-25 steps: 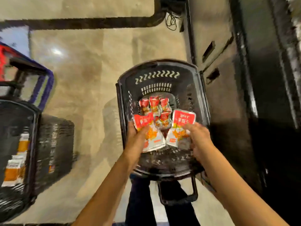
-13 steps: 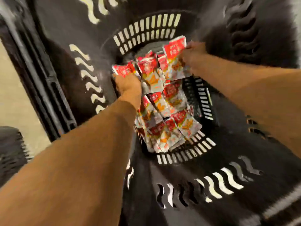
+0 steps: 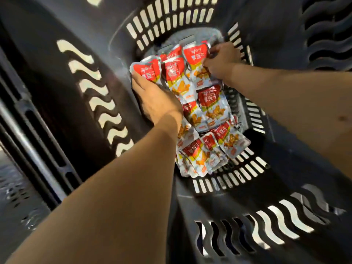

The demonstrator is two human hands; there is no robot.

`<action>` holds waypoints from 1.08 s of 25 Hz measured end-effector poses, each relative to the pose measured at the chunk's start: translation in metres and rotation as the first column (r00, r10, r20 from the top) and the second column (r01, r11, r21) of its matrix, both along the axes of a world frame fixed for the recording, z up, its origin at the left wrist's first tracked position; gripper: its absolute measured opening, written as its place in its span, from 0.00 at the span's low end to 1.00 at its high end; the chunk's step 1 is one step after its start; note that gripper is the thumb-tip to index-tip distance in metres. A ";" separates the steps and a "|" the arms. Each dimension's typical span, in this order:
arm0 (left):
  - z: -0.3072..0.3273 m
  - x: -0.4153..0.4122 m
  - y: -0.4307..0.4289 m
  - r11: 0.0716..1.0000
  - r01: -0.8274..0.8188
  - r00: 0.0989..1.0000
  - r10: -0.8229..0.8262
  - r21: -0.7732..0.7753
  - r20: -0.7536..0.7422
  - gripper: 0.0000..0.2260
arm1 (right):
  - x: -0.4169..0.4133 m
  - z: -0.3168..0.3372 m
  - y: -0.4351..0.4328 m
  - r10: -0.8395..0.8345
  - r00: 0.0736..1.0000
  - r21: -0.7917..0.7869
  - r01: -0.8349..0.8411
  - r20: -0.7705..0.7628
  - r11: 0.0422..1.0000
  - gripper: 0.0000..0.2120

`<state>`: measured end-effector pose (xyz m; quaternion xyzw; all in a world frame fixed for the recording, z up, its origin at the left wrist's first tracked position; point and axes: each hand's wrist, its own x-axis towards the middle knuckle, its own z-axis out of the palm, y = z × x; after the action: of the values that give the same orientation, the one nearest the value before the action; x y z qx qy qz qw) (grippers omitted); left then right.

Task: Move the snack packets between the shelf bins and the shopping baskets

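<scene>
I look straight down into a black slotted shopping basket (image 3: 89,96). Several red-and-white snack packets (image 3: 211,109) lie piled on its floor. My left hand (image 3: 156,100) reaches in at the left side of the pile and holds a packet (image 3: 146,70) near its red top, thumb along its edge. My right hand (image 3: 222,60) is at the far right of the pile, fingers curled on the edge of another packet (image 3: 196,56). Both forearms run down into the basket.
The basket's dark walls with wavy and straight slots fill nearly the whole view. A metal handle bar (image 3: 28,149) runs along the left rim. A strip of another dark basket (image 3: 13,195) shows at the lower left.
My head has moved closer over the basket, which went from a whole basket on the floor to filling the view. Both hands have sunk with their packets to the pile.
</scene>
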<state>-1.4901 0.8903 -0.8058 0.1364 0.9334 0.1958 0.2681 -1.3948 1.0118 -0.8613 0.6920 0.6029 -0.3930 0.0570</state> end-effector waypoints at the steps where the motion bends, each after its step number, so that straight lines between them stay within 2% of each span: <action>1: 0.003 0.004 -0.003 1.000 -0.012 1.000 0.012 0.011 0.008 0.27 | -0.001 0.000 -0.002 0.031 1.000 -0.008 -0.031 -0.006 0.999 0.15; 4: -0.004 0.007 -0.007 0.999 -0.030 0.999 0.029 0.032 0.015 0.25 | -0.002 -0.004 -0.005 0.080 0.994 -0.032 -0.083 -0.069 0.996 0.20; 8: -0.003 0.007 -0.012 1.000 -0.020 1.000 0.020 0.005 0.007 0.25 | 0.003 -0.008 -0.008 0.167 0.986 0.029 -0.167 0.012 0.986 0.22; 11: 0.000 0.013 -0.018 0.998 -0.032 0.999 0.032 0.054 0.009 0.25 | 0.007 0.007 -0.019 0.114 0.993 0.071 -0.117 0.032 0.991 0.22; 14: 0.020 0.039 -0.044 0.989 -0.034 0.999 0.034 0.144 0.001 0.23 | 0.017 0.040 -0.041 0.035 0.999 0.230 -0.031 -0.016 0.973 0.18; 16: 0.037 0.063 -0.069 0.992 -0.085 0.996 0.082 0.098 0.030 0.21 | 0.031 0.065 -0.070 0.007 0.995 0.316 0.025 -0.101 0.948 0.16; 19: 0.048 0.091 -0.099 0.971 -0.212 0.953 0.230 -0.109 0.195 0.21 | 0.062 0.087 -0.118 -0.017 0.994 0.349 0.054 -0.109 0.936 0.14; 20: 0.044 0.098 -0.107 0.957 -0.219 0.930 0.264 -0.189 0.257 0.21 | 0.075 0.086 -0.128 -0.023 0.998 0.290 0.040 -0.062 0.956 0.15; 23: 0.020 0.109 -0.118 0.901 -0.235 0.832 0.380 -0.365 0.404 0.28 | 0.111 0.054 -0.141 0.007 0.993 -0.118 0.008 0.121 0.993 0.22; 25: 0.005 0.115 -0.120 0.900 -0.253 0.789 0.405 -0.356 0.463 0.33 | 0.123 0.028 -0.145 -0.031 0.996 -0.314 0.054 0.080 0.948 0.28; 27: -0.006 0.118 -0.119 0.905 -0.281 0.792 0.407 -0.320 0.455 0.35 | 0.125 0.012 -0.145 -0.107 0.993 -0.368 0.118 0.048 0.923 0.29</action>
<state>-1.3723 0.7715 -0.8116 -0.1264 0.8537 0.1583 0.4797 -1.2695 0.8663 -0.8494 0.7076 0.4765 -0.4926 0.1719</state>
